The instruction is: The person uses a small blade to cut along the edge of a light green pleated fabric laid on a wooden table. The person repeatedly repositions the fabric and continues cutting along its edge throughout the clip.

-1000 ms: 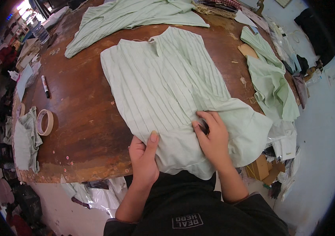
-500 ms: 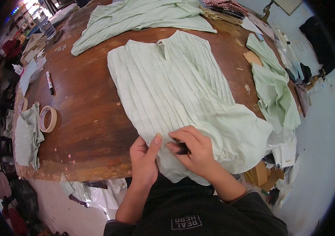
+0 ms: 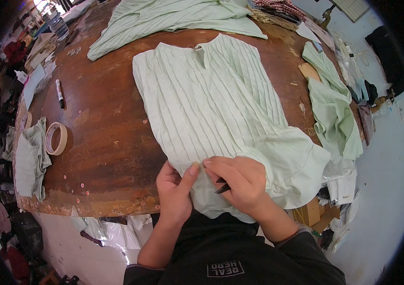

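A pale green pleated garment (image 3: 202, 109) lies spread on the wooden table, its neck opening away from me and its lower edge hanging over the table's near edge. My left hand (image 3: 176, 190) pinches the cloth near the lower left side, thumb on top and fingers underneath. Close beside it, my right hand (image 3: 240, 183) is closed with thumb and index finger together at the cloth. A small black pointed tool (image 3: 222, 188) is tucked in the right palm; its exact kind is mostly hidden by the fingers.
The wooden table (image 3: 102, 142) also bears a masking tape roll (image 3: 50, 138), a marker (image 3: 60, 94) and folded grey-green cloth (image 3: 32, 161) at left. More green pleated cloth (image 3: 178, 16) lies at the far side, another piece (image 3: 332, 104) at right. A cardboard box (image 3: 309, 211) stands below the table's right.
My right hand has turned over, back more upward, and its fingertips have closed together near my left thumb. The left hand keeps its pinch. The view has shifted slightly.
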Tool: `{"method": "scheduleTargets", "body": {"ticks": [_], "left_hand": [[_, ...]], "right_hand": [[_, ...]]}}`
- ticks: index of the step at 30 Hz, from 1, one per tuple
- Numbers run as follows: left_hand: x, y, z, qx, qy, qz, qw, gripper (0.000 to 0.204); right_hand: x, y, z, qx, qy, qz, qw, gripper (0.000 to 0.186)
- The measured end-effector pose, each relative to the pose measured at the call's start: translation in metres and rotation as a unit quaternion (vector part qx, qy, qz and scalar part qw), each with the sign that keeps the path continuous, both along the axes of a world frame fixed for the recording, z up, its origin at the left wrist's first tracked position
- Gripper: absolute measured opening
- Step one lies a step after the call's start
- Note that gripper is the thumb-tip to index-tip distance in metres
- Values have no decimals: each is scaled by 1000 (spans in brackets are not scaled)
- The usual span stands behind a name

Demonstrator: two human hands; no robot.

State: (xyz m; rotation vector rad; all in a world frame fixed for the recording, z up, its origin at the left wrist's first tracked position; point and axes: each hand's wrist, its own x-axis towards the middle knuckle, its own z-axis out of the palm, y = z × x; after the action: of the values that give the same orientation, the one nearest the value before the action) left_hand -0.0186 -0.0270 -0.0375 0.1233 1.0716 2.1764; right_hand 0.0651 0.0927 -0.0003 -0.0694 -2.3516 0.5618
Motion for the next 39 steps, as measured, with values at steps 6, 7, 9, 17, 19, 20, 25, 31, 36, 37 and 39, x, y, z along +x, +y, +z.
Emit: {"method": "scheduleTargets", "body": {"ticks": [6,7,9,17,19,20,25,31,36,37,39], "left_hand": [[3,0,1,6,10,2,1000,28],[3,0,1,5,11,2,1000,28],[3,0,-1,3,16,3,1000,28],[4,1,0,0,25,13,1000,27],[4,1,0,1,31,11,999,26],[4,1,1,1,32,12,999,26],[4,1,1,-10,38,14,999,25],[4,1,3,-33,47,10,998,26],[5,0,-2,-28,56,18,998,28],[6,0,-2,-20,49,16,998,29],[6,0,-1,-5,37,14,999,30]], "right_hand": [[-2,2,3,5,-2,15,1000,34],[-3,3,3,2,1,18,1000,33],[-6,6,4,-49,-4,25,998,29],[3,2,10,-163,-42,17,986,32],[1,4,1,-133,-11,42,990,33],[0,5,-1,-113,-13,46,992,33],[2,7,6,8,-38,53,998,31],[1,8,0,-46,-8,56,997,31],[1,7,1,-123,-35,20,992,28],[2,6,5,-152,-56,1,987,26],[4,3,17,-212,-107,-55,970,29]]}}
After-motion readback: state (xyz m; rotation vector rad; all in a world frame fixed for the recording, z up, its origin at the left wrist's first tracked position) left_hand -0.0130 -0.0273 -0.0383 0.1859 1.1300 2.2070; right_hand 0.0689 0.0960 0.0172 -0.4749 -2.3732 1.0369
